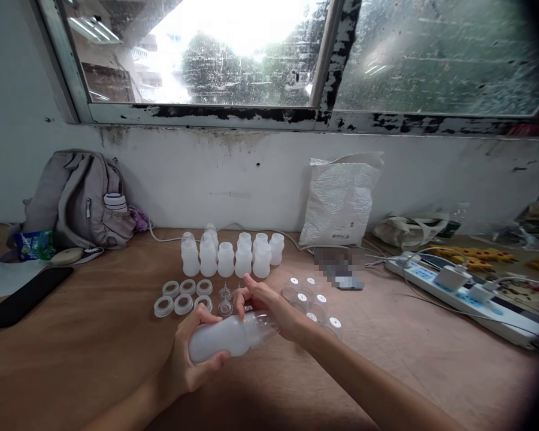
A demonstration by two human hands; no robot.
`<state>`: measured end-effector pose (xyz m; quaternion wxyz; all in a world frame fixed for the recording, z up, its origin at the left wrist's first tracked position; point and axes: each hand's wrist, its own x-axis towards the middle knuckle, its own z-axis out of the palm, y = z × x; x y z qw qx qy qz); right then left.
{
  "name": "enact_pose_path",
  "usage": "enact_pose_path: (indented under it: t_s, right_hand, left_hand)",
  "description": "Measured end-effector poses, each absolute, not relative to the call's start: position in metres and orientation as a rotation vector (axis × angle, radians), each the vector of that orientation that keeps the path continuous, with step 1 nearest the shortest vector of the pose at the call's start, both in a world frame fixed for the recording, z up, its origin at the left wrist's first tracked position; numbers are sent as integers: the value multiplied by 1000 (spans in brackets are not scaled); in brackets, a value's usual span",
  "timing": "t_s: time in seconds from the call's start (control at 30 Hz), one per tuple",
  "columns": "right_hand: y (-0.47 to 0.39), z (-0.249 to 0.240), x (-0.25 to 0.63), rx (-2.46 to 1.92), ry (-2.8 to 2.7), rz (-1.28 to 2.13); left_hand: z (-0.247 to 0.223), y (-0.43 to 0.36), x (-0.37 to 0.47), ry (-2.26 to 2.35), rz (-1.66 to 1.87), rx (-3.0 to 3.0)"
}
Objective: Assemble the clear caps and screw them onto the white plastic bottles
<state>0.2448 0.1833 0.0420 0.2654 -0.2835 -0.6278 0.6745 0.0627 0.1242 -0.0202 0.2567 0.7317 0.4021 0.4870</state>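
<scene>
A frosted baby bottle (220,340) lies tilted on its side in the air between my hands, its clear cap pointing right. My left hand (189,353) wraps around the bottle's base. At the other end, my right hand (269,302) has its fingers curled over the collar and clear cap (266,323). Behind the hands are clear teats (225,293), partly covered by my right hand. To the left lie several white collar rings (164,306). Clear caps with white discs (321,310) sit to the right, some hidden behind my right wrist.
Several frosted bottles (226,260) stand in rows toward the wall, a few of them capped. A white padded bag (341,200) leans at the wall near a blurred-out item (336,266). A power strip (467,299) with cables lies right; a grey backpack (76,197) is left.
</scene>
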Motion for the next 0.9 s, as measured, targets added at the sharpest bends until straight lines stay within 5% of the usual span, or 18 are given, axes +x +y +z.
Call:
enact_pose_path:
  t_s: [0.43,0.73,0.9]
  right_hand:
    - [216,39,259,-934,-1599,1236]
    - [193,39,247,-736,-1605,1668]
    - [192,43,246,-777,-1637,1569]
  left_hand:
    - [-20,134,78,1301,1338,1986]
    - [-28,128,71,1077,1438,2166]
    - [-35,122,79,1110,1536,2248]
